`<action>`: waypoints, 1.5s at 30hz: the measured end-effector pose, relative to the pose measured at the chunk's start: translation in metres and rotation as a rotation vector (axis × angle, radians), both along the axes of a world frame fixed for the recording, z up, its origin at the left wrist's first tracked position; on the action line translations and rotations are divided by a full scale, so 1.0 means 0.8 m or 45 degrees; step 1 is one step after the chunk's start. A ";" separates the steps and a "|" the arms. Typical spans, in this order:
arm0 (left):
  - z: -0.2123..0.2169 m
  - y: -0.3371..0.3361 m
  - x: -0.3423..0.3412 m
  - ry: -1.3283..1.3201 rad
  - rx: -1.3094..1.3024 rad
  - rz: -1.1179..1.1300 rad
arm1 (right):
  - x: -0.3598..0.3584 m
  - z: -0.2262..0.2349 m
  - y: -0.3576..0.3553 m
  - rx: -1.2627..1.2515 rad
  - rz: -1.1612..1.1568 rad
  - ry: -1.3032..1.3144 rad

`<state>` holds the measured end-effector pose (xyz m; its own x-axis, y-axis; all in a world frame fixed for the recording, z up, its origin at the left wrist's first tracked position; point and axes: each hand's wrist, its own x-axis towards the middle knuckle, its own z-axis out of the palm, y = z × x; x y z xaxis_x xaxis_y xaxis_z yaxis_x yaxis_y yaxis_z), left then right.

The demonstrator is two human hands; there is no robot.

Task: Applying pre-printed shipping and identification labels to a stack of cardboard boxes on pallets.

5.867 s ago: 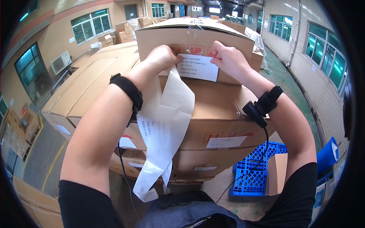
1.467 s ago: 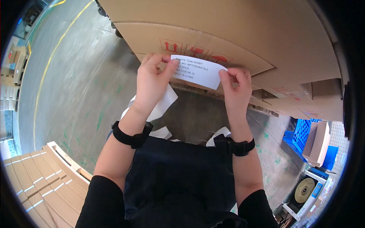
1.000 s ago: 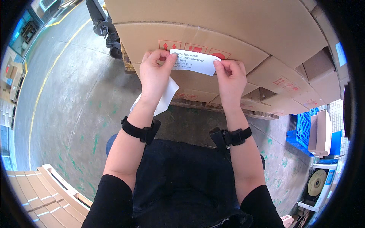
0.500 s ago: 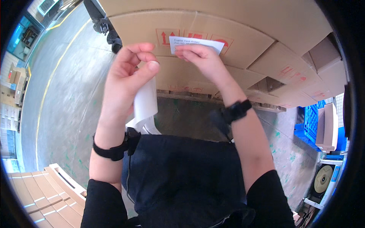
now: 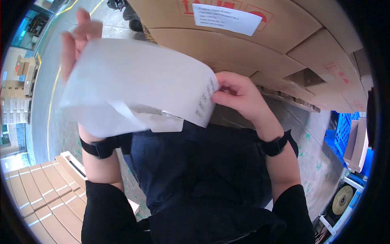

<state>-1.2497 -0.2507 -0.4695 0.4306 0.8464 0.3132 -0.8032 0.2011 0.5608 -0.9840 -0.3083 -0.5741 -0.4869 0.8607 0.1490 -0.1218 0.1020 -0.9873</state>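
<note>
A long white strip of labels (image 5: 134, 77), curved and blurred by motion, spans the space between my hands. My right hand (image 5: 239, 97) pinches its right end, where small dark print runs along the edge. My left hand (image 5: 83, 38) is raised behind the strip's left end. Its fingertips show above the paper, smeared, while palm and wrist are covered; I cannot tell whether it grips the strip. Beyond my hands, a white printed label (image 5: 226, 19) lies on the side of a large cardboard box (image 5: 268, 42), partly over red handling symbols, with no hand on it.
More boxes rest on a wooden pallet (image 5: 284, 99) ahead. Flat strapped cartons (image 5: 40, 191) lie at the lower left. A blue plastic crate (image 5: 345, 130) and a strapping reel (image 5: 343, 200) stand at the right. A yellow line crosses the grey floor (image 5: 61, 126) at left.
My right hand has left the label on the box and come down to the strip's end. My left hand has moved left and up, and the hanging strip is now spread between both hands.
</note>
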 end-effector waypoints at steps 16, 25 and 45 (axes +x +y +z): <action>-0.141 -0.073 0.138 1.068 0.245 -0.533 | 0.054 0.007 -0.064 -0.064 -0.218 -0.268; -0.189 -0.070 0.153 1.268 0.301 -0.336 | 0.061 -0.047 -0.080 0.104 -0.552 -0.544; -0.273 0.036 0.138 2.213 0.549 -0.421 | 0.054 -0.145 0.052 0.440 -0.179 -1.260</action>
